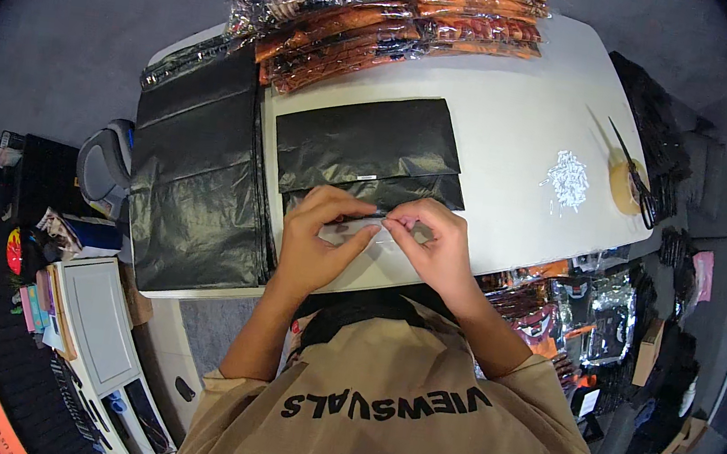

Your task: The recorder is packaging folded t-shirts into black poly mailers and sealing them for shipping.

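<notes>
A folded black plastic bag (365,141) lies on the white table in front of me, its flap turned down and a small white tag (367,177) on it. At the bag's near edge, the fingertips of my left hand (313,230) curl in toward its thumb. My right hand (442,241) meets it there in a pinch, thumb against forefinger. Something small and pale shows between the two hands, too small to make out. To the left of the bag lies a stack of flat black plastic bags (197,179).
Piled packets in clear wrap (389,21) stand at the table's far side. On the white table (513,191) at right lie a heap of small white pieces (567,181), a tape roll (624,188) and black scissors (644,193). More wrapped packets (593,319) sit below the right edge.
</notes>
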Demonstrator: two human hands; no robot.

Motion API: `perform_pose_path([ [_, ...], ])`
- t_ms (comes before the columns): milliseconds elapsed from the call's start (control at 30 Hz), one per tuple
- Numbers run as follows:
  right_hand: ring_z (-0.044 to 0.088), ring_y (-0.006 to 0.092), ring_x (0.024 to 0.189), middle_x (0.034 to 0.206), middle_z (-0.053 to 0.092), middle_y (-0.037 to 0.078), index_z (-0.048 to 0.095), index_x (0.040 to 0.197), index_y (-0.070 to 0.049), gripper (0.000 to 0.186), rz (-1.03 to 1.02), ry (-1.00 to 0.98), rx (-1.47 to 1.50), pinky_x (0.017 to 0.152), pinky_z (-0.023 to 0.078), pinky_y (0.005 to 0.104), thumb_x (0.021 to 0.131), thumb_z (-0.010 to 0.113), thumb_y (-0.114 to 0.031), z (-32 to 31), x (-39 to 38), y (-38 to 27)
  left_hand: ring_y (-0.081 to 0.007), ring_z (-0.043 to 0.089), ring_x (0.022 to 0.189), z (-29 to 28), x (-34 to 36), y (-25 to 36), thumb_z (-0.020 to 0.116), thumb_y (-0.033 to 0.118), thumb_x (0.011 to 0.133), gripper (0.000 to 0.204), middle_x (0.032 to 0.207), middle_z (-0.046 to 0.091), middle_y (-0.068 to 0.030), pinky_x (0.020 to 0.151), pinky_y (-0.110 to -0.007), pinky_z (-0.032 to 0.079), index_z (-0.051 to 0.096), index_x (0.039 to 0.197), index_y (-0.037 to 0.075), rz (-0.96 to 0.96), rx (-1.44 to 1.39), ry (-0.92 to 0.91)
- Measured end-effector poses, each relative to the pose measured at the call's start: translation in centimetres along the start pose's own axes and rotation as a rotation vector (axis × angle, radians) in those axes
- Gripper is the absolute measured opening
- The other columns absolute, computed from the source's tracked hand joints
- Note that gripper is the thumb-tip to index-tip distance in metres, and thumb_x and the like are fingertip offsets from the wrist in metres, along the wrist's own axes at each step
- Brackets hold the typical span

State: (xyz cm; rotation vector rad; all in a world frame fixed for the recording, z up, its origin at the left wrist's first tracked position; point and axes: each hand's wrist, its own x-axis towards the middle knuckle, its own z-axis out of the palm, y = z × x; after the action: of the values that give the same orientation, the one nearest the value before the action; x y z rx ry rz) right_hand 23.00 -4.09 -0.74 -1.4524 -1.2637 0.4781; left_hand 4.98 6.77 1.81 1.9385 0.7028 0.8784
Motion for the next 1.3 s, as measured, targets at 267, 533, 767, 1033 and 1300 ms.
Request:
perform_pose_path([
  [267,0.070,0.0192,0.077,0.088,0.075,0.010,0.078,0.107,-0.003,0.017,0.010,0.003,0.037,0.071,0.056,0.0326,0.092,0.084,-0.006,0.2,0.1,0.5,-0.0166,0.071,0.086,0.1,0.4,-0.3,0.084,0.002,0.090,0.010,0.096,0.075,-0.0102,0.077,-0.029,0.055,0.083,0.100,0.000,-0.088,-0.014,-0.026],
  [533,0.069,0.0147,0.076,0.085,0.075,0.007,0.072,0.126,-0.005,0.039,0.144,0.023,0.092,0.072,0.056,0.0291,0.090,0.086,-0.004,-0.2,-0.2,1.4,-0.0118,0.067,0.084,-2.5,2.3,-2.7,0.083,0.002,0.093,0.008,0.094,0.075,-0.0072,0.077,-0.026,0.052,0.082,0.101,-0.001,-0.153,-0.130,0.086],
  [767,0.068,0.0183,0.090,0.101,0.070,0.010,0.074,0.117,0.000,0.034,-0.110,0.033,-0.031,0.078,0.056,0.0303,0.086,0.086,0.002,-0.6,0.9,1.0,-0.0089,0.066,0.085,-3.9,5.3,-3.8,0.084,0.008,0.096,0.010,0.094,0.075,-0.0029,0.077,-0.024,0.051,0.082,0.101,-0.001,-0.267,-0.049,-0.072],
  [1033,0.067,0.0233,0.091,0.107,0.065,0.010,0.081,0.114,-0.007,0.034,-0.233,0.030,-0.209,0.076,0.057,0.0335,0.081,0.090,-0.001,0.8,2.3,1.6,-0.0049,0.062,0.077,-2.2,5.9,-4.8,0.084,0.011,0.096,0.014,0.088,0.075,-0.0007,0.069,-0.023,0.048,0.083,0.103,-0.001,-0.289,-0.127,-0.126],
  [1300,0.068,0.0236,0.084,0.093,0.066,0.006,0.083,0.093,-0.007,0.013,-0.220,0.064,-0.210,0.071,0.056,0.0376,0.082,0.089,-0.005,1.1,2.7,2.3,-0.0097,0.070,0.087,-1.9,6.2,-5.6,0.085,0.010,0.096,0.013,0.097,0.080,-0.0050,0.080,-0.027,0.055,0.083,0.104,0.000,-0.323,-0.124,-0.188],
])
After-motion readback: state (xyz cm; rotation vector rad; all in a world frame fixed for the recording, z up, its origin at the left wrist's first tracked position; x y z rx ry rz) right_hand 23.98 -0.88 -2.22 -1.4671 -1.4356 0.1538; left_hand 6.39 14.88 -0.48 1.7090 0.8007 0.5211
